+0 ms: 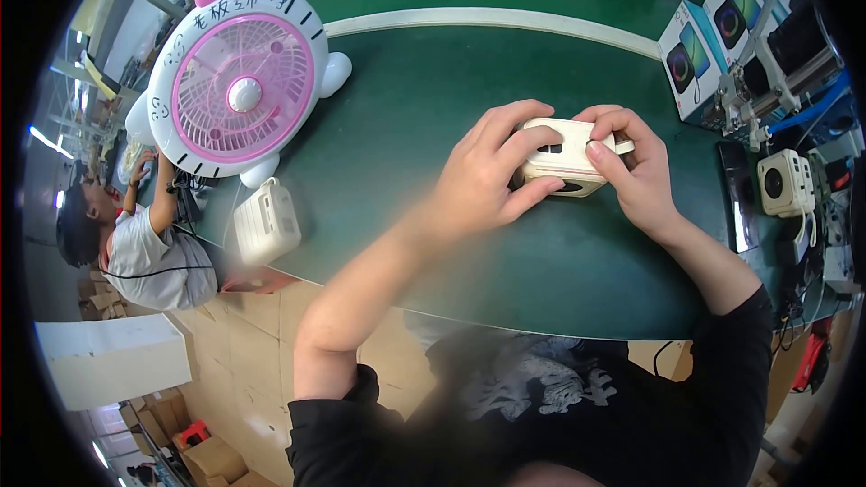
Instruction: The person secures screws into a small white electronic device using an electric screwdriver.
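A small cream box-shaped device [570, 151] is held between my two hands above the green table [397, 117]. It has a dark window on top, part of a round black front below, and a short cream strap at its right end. My left hand [496, 160] is closed round its left end, fingers over the top and thumb at the lower front edge. On the right end, my right hand [636, 158] grips it, with the thumb and fingertips pinched near the strap. Whether the fingertips hold any small part is hidden.
A pink-and-white fan [244, 95] stands at the left, with a cream device [267, 224] near the table's left edge. To the right are printed boxes [693, 59], a metal stand [753, 90], a dark phone-like slab [738, 197] and a similar cream device [785, 183]. A person [153, 243] works at far left.
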Available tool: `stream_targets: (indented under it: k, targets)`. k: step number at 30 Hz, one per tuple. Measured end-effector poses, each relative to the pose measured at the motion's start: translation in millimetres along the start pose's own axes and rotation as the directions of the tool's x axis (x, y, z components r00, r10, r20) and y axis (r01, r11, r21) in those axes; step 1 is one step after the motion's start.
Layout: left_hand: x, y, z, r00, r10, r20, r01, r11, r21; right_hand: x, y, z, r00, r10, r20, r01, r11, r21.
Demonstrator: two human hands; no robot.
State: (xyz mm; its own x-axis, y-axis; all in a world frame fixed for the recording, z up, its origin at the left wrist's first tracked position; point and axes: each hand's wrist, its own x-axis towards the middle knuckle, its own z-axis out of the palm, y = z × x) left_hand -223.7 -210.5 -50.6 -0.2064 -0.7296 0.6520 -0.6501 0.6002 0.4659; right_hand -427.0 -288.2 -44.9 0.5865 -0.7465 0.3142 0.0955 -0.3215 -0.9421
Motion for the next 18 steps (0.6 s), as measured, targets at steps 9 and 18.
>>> stream_targets:
  k: [9, 18]
  targets:
    - [-2.1, -2.1, 2.4, 1.0, -0.027, -0.003, 0.027, 0.999, -0.044, 0.8, 1.6, 0.6, 1.0, 0.009, 0.001, -0.009, 1.0, 0.018]
    - [-1.8, -2.8, 2.0, 1.0, -0.012, -0.015, 0.012, 1.0, -0.028, 0.5, 2.3, 0.7, 1.0, 0.016, 0.006, -0.016, 1.0, 0.018]
